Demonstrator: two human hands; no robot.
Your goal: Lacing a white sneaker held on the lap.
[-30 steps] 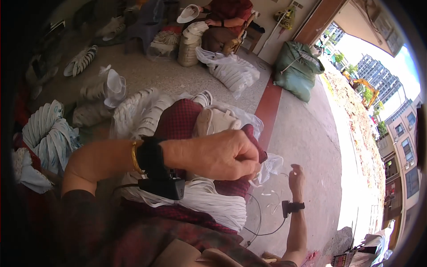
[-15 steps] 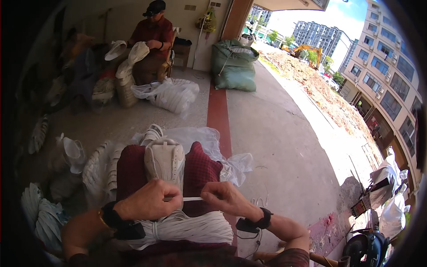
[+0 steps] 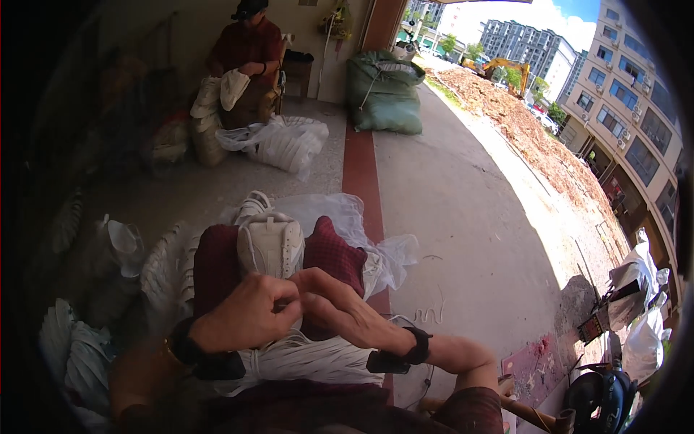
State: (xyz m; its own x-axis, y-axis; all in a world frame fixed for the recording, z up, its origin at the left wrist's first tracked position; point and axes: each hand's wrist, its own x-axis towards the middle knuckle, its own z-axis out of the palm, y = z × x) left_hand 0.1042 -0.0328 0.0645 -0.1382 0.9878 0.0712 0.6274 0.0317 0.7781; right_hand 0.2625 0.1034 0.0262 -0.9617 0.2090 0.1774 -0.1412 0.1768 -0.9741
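Both hands meet in front of the person's lap, just below a white shoe upper (image 3: 271, 244) that sits between the knees on dark red trousers (image 3: 331, 253). The left hand (image 3: 242, 315) is curled almost closed, fingers folded in toward the palm and thumb pressed against the forefinger, pinching something small at the point where the two hands touch; what it pinches is too small to make out. The right hand (image 3: 340, 307) is half closed, its fingers bent and reaching toward the left hand's fingertips, thumb tucked in beside them, so the two hands touch knuckle to fingertip. Each wrist carries a dark band. Under the forearms a thick bundle of white laces (image 3: 311, 358) lies across the lap, touching the left wrist. Clear plastic sheeting (image 3: 340, 213) spreads behind the shoe upper on the concrete floor (image 3: 463, 239), and stacks of white soles (image 3: 163, 264) stand just to the left of the knee. Well apart, at the far wall, another person (image 3: 249, 50) sits handling white pieces, beside a green sack (image 3: 383, 94)
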